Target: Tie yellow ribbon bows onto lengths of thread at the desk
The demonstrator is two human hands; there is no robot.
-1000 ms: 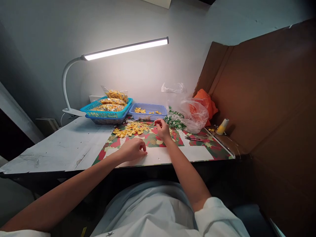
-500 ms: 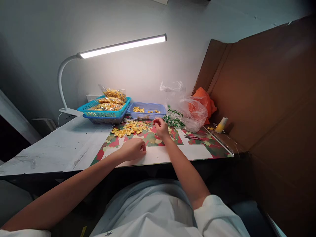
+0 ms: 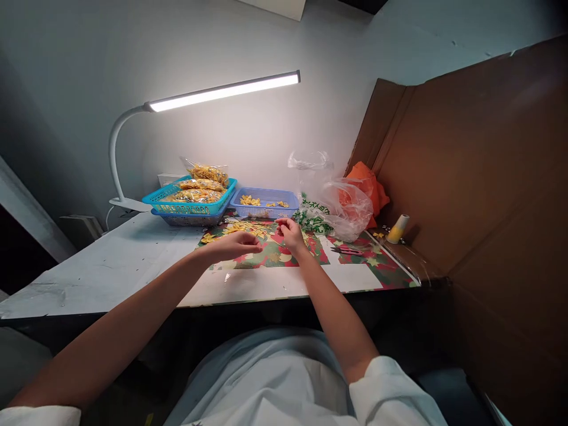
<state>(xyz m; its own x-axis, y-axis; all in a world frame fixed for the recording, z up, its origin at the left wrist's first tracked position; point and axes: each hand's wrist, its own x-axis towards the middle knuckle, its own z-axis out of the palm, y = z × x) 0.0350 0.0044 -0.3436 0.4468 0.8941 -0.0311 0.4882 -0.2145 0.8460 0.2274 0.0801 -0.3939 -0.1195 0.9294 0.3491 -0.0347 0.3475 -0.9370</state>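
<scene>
My left hand (image 3: 235, 245) hovers just above the near part of the patterned mat (image 3: 284, 258), fingers bent and drawn together toward the right. Whatever it may hold is too small or hidden. To the right, my right hand (image 3: 291, 235) has its thumb and fingertips pinched, and I cannot make out what is between them. Yellow ribbon bows (image 3: 207, 238) lie partly hidden behind my left hand. Thin gold cords (image 3: 255, 226) spread across the mat between and beyond the two hands.
Behind stand a turquoise basket (image 3: 190, 207) of bagged yellow pieces and a lilac basket (image 3: 266, 195) with a few bows. Plastic bags (image 3: 350, 207), pink-handled thread snips (image 3: 348, 251) and a yellow thread cone (image 3: 398, 229) are at right, by a cardboard wall (image 3: 470, 165). A lamp (image 3: 226, 91) hangs overhead.
My left hand has risen from the white strip at the front and moved forward, now covering part of the bow pile. My right hand stays nearly in place. The view has tilted slightly up.
</scene>
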